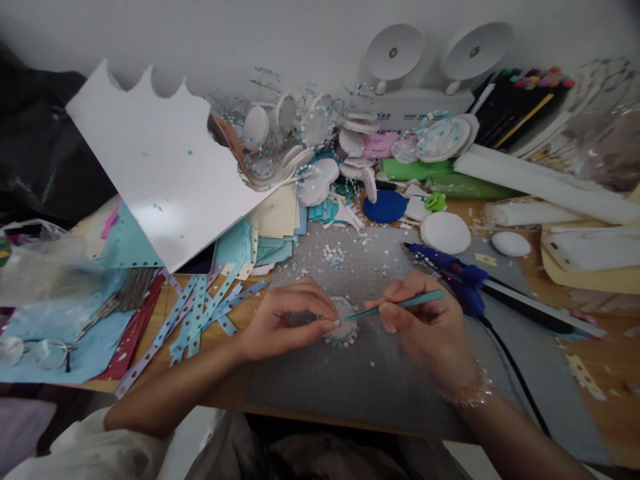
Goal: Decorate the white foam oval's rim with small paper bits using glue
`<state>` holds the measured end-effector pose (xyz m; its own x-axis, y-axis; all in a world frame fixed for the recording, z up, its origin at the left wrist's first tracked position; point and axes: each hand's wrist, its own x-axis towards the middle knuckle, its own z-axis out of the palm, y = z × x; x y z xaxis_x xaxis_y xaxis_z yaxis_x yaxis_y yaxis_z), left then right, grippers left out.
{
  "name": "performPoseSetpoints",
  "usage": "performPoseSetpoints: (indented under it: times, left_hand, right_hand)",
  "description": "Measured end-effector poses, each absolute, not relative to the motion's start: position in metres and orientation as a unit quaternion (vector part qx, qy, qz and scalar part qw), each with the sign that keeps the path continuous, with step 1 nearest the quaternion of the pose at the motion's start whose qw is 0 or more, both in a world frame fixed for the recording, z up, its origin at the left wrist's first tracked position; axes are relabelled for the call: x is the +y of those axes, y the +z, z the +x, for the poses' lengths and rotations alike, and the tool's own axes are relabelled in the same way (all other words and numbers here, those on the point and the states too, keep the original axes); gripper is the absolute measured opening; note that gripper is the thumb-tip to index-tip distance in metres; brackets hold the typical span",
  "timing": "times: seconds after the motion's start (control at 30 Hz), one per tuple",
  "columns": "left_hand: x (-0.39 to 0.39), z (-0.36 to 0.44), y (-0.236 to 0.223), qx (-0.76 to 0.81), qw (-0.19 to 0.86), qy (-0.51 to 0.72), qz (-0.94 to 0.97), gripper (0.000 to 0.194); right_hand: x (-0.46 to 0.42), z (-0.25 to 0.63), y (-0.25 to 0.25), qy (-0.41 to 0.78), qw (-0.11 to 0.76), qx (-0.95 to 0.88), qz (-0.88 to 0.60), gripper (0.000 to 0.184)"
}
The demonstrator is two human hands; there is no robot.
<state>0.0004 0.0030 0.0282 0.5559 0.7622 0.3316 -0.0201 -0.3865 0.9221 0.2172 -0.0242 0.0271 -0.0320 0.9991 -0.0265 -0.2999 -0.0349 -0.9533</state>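
Observation:
My left hand point(295, 317) has thumb and forefinger pinched together at the left side of a small round white disc point(346, 308). Whatever is between those fingertips is too small to make out. Pale blue and white bits line the disc's rim. In my right hand point(425, 327) is a pair of teal tweezers point(413, 301), pointing left, with the tips over the disc and close to my left fingertips. Beneath is a grey cutting mat point(310, 373), and a small heap of blue and white bits point(333, 254) lies on it behind the disc.
To the right lies a blue glue gun point(463, 270) with a black cord. A white scalloped board point(160, 167) leans at the left above punched paper strips point(197, 313). Decorated white discs point(317, 127) crowd the back. Glasses point(40, 352) rest far left.

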Motion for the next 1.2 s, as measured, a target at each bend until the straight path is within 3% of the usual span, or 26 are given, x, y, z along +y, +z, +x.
performPoseSetpoints:
  times: [0.3, 0.73, 1.2]
  left_hand:
    - [0.003, 0.0, 0.027, 0.267, 0.496, 0.393, 0.727, 0.007]
    - [0.004, 0.0, 0.031, 0.265, 0.494, 0.397, 0.727, 0.008]
    - [0.004, 0.001, 0.029, 0.266, 0.468, 0.412, 0.735, 0.004]
  right_hand:
    - [-0.022, 0.215, 0.029, 0.597, 0.545, -0.406, -0.426, 0.016]
    - [-0.016, 0.209, 0.037, 0.706, 0.518, -0.285, -0.389, 0.017]
    - [-0.024, 0.21, 0.027, 0.602, 0.567, -0.376, -0.418, 0.016]
